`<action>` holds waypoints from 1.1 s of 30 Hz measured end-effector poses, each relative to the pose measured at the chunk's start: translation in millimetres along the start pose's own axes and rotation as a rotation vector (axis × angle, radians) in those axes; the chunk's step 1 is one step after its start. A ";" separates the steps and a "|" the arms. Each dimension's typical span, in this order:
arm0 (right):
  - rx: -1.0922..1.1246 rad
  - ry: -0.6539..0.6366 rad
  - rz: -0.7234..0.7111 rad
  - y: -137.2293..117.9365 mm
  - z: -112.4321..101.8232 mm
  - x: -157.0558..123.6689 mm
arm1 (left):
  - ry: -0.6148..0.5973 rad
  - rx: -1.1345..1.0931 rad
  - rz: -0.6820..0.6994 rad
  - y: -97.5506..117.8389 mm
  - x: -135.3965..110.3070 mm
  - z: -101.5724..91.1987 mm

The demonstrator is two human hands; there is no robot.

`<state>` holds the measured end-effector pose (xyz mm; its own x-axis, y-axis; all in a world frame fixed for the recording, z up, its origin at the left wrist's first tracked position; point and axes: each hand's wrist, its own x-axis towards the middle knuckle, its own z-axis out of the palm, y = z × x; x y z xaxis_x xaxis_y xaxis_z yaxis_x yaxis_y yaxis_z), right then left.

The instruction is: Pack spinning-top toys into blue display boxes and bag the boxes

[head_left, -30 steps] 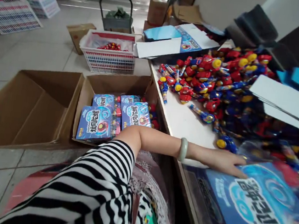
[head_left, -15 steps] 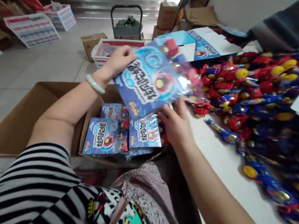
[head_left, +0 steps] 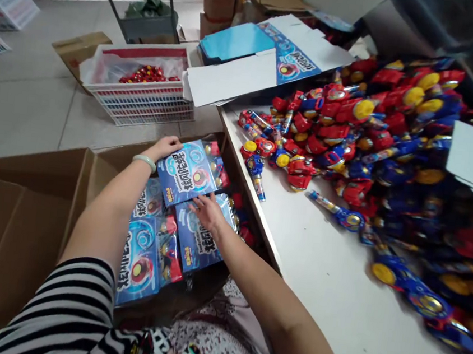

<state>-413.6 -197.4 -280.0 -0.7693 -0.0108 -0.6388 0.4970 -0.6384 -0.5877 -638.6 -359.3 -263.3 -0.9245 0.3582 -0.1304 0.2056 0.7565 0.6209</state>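
Two hands, left hand point(head_left: 164, 148), right hand point(head_left: 207, 212), toy pack point(head_left: 188, 171)

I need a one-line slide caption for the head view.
Left hand and right hand on blue toy packs in a cardboard box, beside a table heaped with toys.

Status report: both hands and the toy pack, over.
Left hand grips toy pack, far corner. Right hand open at near edge. Pack over other packs in box.
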 end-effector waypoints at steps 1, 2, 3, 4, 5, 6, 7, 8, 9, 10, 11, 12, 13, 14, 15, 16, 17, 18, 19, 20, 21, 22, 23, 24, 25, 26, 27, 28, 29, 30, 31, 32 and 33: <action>-0.019 0.017 0.016 -0.5 -2.9 2.5 | -0.026 0.026 -0.009 -2.0 4.0 14.6; -0.043 0.027 0.032 -1.3 -4.7 2.7 | -0.048 0.058 -0.018 -3.1 6.6 27.1; -0.072 0.030 0.046 -2.3 -6.1 0.0 | -0.065 0.093 -0.025 -3.1 7.9 37.1; -0.104 0.025 0.056 -3.7 -8.2 -6.3 | -0.078 0.127 -0.028 -1.9 7.9 44.2; -0.135 0.018 0.061 -6.1 -11.8 -16.4 | -0.090 0.157 -0.027 0.5 6.5 48.1; -0.162 0.012 0.069 -10.0 -18.0 -30.3 | -0.105 0.183 -0.022 4.2 3.8 48.9; -0.202 -0.010 0.079 -16.2 -27.5 -47.7 | -0.122 0.205 -0.016 9.1 0.1 46.9; -0.257 -0.058 0.078 -25.5 -40.8 -68.0 | -0.140 0.225 -0.007 14.9 -4.2 42.6; -0.328 -0.116 0.048 -38.3 -57.9 -90.5 | -0.156 0.241 0.005 21.5 -8.1 37.0; -0.417 -0.160 -0.021 -55.2 -78.7 -114.7 | -0.157 0.258 0.018 29.0 -10.7 31.1; -0.515 -0.167 -0.130 -76.0 -102.9 -140.4 | -0.141 0.270 0.041 38.2 -11.6 26.0; -0.611 -0.121 -0.282 -100.5 -130.2 -167.3 | -0.106 0.273 0.077 50.3 -10.8 23.0; -0.692 0.021 -0.448 -127.6 -159.7 -195.4 | -0.016 0.247 0.147 66.8 -9.3 22.8; -0.732 0.229 -0.598 -156.3 -190.5 -224.3 | 0.040 0.198 0.218 89.0 -8.6 25.7; -0.747 0.465 -0.734 -185.3 -221.6 -253.4 | 0.076 0.122 0.292 117.6 -10.3 31.8; -0.760 0.706 -0.847 -213.4 -251.8 -281.9 | 0.087 0.024 0.368 152.5 -15.4 40.7; -0.823 0.936 -0.906 -239.6 -280.1 -309.1 | 0.063 -0.086 0.447 192.9 -24.0 52.1; -0.903 1.141 -0.905 -263.4 -305.5 -334.3 | 0.000 -0.199 0.527 237.5 -35.5 65.5; -0.925 1.250 -0.903 -284.4 -327.7 -357.2 | -0.054 -0.303 0.604 284.5 -48.8 80.5; -0.952 1.340 -0.887 -302.6 -346.5 -377.8 | -0.157 -0.373 0.708 332.3 -62.6 96.5; -0.963 1.398 -0.870 -318.2 -362.1 -396.2 | -0.237 -0.447 0.781 379.3 -75.7 113.1; -0.959 1.435 -0.862 -331.7 -375.1 -412.5 | -0.337 -0.506 0.840 424.6 -87.4 130.0; -0.963 1.471 -0.847 -343.5 -386.3 -426.9 | -0.446 -0.571 0.871 467.5 -97.2 146.9; -0.983 1.503 -0.818 -354.0 -396.5 -439.4 | -0.551 -0.631 0.872 507.7 -105.0 163.8; -1.016 1.527 -0.781 -363.7 -406.4 -450.0 | -0.655 -0.678 0.850 545.2 -111.0 180.7; -1.056 1.543 -0.743 -372.7 -416.7 -458.7 | -0.747 -0.715 0.810 580.3 -115.6 197.7; -1.096 1.555 -0.707 -381.4 -427.8 -465.7 | -0.822 -0.730 0.762 613.3 -119.1 214.9; -1.129 1.567 -0.672 -389.6 -439.9 -470.9 | -0.860 -0.730 0.714 644.2 -121.8 232.3; -1.147 1.584 -0.637 -397.5 -453.0 -474.4 | -0.864 -0.723 0.675 673.1 -124.1 250.0; -1.144 1.607 -0.598 -404.8 -467.0 -476.3 | -0.842 -0.721 0.647 699.9 -126.1 267.9; -1.131 1.635 -0.542 -411.5 -481.3 -476.8 | -0.802 -0.724 0.628 724.5 -127.9 285.8; -1.121 1.665 -0.467 -417.3 -495.4 -476.0 | -0.760 -0.731 0.618 746.4 -129.6 303.5; -1.117 1.691 -0.388 -422.2 -508.7 -474.3 | -0.729 -0.744 0.617 765.4 -131.3 320.6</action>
<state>-54.4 468.8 18.5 -0.1456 0.9637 0.2238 0.9142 0.2176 -0.3418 -257.0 348.2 -18.8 -0.2887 0.9534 0.0877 0.0918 -0.0637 0.9937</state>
